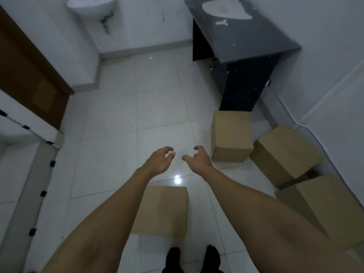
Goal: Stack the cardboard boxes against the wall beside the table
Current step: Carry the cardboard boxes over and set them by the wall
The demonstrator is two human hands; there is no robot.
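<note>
**Boxes scattered, nothing stacked yet**

Both the left hand (160, 160) and right hand (199, 157) hang out front with loosely curled fingers, holding nothing. One cardboard box (231, 134) sits on the floor just near of the dark table (254, 36); two more (285, 152) (332, 207) lie askew along the right wall, and a fourth (163, 209) lies near the feet. By my judgement, all the stacking remains.

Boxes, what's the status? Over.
Left grip and right grip open, holding nothing. Four boxes on floor, none stacked: nearest box below arms, three by table. Path clear.
</note>
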